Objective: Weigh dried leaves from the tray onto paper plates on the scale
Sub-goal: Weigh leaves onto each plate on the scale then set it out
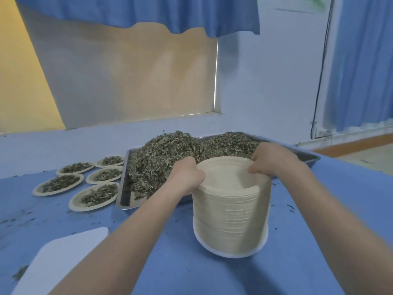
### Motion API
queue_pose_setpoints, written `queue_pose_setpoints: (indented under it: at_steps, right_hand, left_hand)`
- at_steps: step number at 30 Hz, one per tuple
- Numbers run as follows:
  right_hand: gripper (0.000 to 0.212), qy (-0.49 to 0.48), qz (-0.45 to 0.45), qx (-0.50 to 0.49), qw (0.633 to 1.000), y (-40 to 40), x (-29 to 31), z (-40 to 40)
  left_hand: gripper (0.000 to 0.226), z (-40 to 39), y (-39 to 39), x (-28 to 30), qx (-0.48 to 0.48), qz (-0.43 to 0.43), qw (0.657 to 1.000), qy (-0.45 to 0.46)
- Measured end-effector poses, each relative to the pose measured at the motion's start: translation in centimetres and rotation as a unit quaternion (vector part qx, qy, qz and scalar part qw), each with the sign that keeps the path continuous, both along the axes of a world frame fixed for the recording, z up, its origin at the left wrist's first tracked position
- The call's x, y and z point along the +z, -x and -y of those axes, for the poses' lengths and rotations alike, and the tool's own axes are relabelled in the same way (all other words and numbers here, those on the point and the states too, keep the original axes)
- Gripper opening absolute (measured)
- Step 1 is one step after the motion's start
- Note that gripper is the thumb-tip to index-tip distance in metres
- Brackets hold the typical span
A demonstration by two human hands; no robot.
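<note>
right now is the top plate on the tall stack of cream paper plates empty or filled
Empty: the top plate shows bare cream paper, no dried leaves on it, and both hands grip its rim.

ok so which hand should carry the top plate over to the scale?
Left, probably. The left hand grips the plate stack rim on the side nearer the white scale, at lower left. The right hand pinches the far rim and could steady the stack.

Plate stack (230,211) blocks centre, tray (125,199) just behind it, filled plates (93,177) far-left, white scale (53,260) near-left. Bare surface (319,241) right of stack.
</note>
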State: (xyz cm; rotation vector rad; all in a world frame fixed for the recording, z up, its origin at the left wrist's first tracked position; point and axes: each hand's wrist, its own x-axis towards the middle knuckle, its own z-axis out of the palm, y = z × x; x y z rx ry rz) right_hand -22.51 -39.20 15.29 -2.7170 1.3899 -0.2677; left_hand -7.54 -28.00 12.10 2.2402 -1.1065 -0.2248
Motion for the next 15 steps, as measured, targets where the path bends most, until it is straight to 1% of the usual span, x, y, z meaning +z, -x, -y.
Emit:
queue_pose_setpoints:
  at_steps: [3,4,7,8,9,12,15]
  right_hand:
    - [0.032,-0.013,0.003,-0.002,1.000,-0.1,0.4,0.8]
    - [0.030,-0.006,0.011,-0.009,1.000,-0.2,0.6,0.9]
    - [0.011,0.016,0.063,-0.026,0.998,-0.6,1.6,0.7]
    - [0.008,0.025,0.082,-0.028,0.996,-0.9,1.9,0.4]
    - [0.009,0.034,0.099,-0.027,0.994,-1.3,2.3,0.1]
    - [0.022,0.056,0.131,-0.014,0.990,-3.9,3.0,-1.6]
    - [0.028,0.058,0.138,0.034,0.988,-7.5,2.9,-4.0]
  left_hand:
    - [0.026,0.3,0.0,0.8,-0.010,0.033,0.999,-0.024]
    - [0.024,0.4,0.0,1.2,-0.013,0.038,0.999,-0.023]
    - [0.018,0.3,-0.5,2.6,-0.011,0.051,0.999,0.000]
    - [0.013,0.1,-0.8,3.2,-0.007,0.054,0.998,0.007]
    - [0.008,-0.3,-1.1,3.8,-0.001,0.060,0.998,0.014]
    - [0.020,-2.5,-3.0,5.2,0.031,0.062,0.997,0.039]
    - [0.025,-6.2,-5.6,5.7,0.075,0.047,0.994,0.058]
